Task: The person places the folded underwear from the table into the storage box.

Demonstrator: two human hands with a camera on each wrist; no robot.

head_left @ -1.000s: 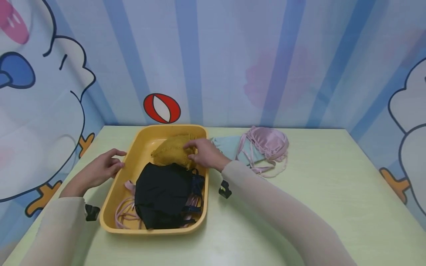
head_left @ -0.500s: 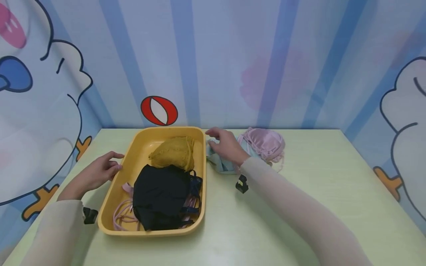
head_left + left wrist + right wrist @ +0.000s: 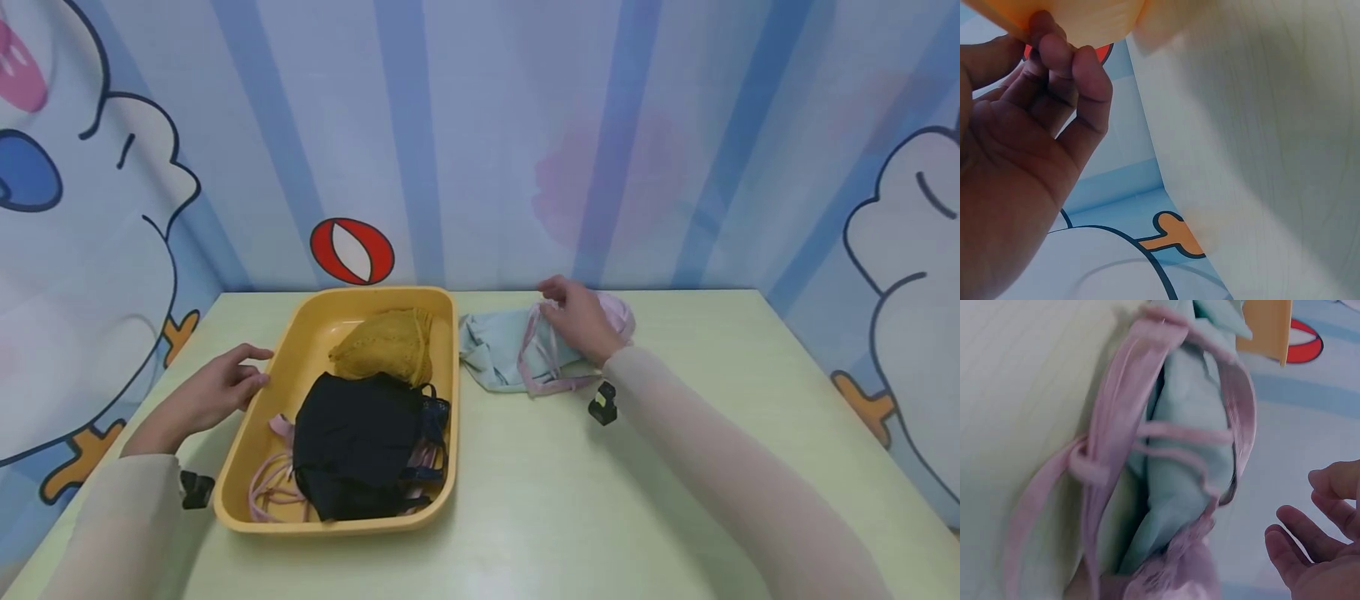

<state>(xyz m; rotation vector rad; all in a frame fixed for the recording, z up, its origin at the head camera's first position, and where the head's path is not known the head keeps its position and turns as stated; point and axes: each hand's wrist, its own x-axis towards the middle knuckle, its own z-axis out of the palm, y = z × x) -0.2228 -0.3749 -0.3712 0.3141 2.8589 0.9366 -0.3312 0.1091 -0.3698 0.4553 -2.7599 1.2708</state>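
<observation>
At the left side of a yellow tray (image 3: 453, 392), my left hand (image 3: 208, 398) pinches the rim; the left wrist view shows thumb and fingers meeting there. Inside the tray lie a mustard-yellow lace-edged bra (image 3: 382, 346), a black garment (image 3: 356, 446), navy straps (image 3: 435, 421) and pink straps (image 3: 279, 492). My right hand (image 3: 581, 321) hovers over a pink bra (image 3: 620, 315), fingers loosely bent and holding nothing. That bra's ribbon straps (image 3: 1119, 406) lie across a mint-green cloth garment (image 3: 487, 354). The right hand hides part of the pink bra.
The pale table (image 3: 540, 500) carries the tray on its left and the loose garments near its back edge. A striped curtain (image 3: 487, 150) with cartoon figures stands right behind the table and along both sides.
My right hand has moved right, away from the mustard bra in the tray, across the mint garment to over the pink bra. The left hand keeps its place on the rim.
</observation>
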